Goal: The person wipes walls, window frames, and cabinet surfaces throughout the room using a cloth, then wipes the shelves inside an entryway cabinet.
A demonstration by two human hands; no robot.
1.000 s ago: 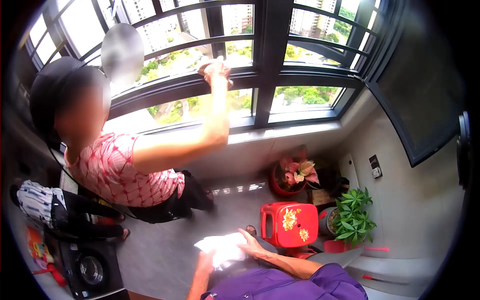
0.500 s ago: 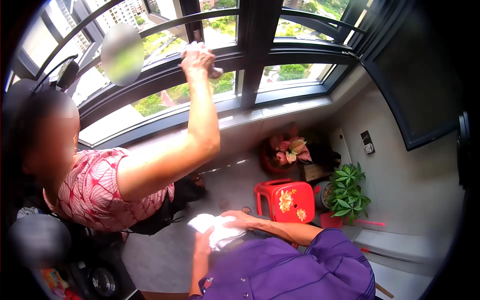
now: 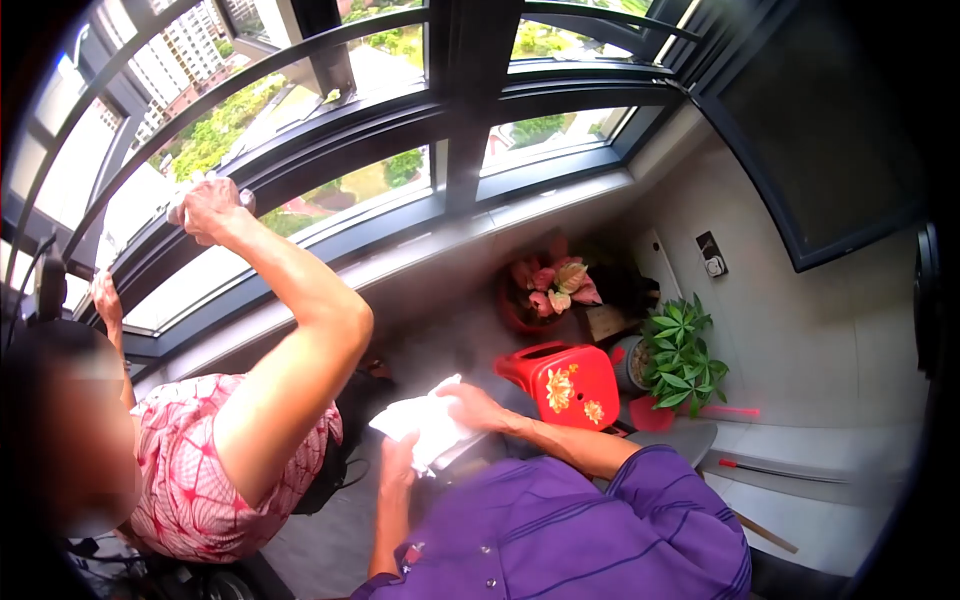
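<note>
Both my hands grip one white cloth [image 3: 425, 430], which is bunched in front of my purple shirt [image 3: 590, 525]. My left hand [image 3: 397, 462] has its near left edge, and my right hand [image 3: 472, 408] closes over its right side. Off to the right stands a red plastic stool [image 3: 572, 388] with yellow flower prints, beside a potted green plant [image 3: 685, 358]. On my left, a co-worker in a pink patterned top [image 3: 185, 490] holds a greyish rag [image 3: 247, 200] at the window frame [image 3: 340, 135].
</note>
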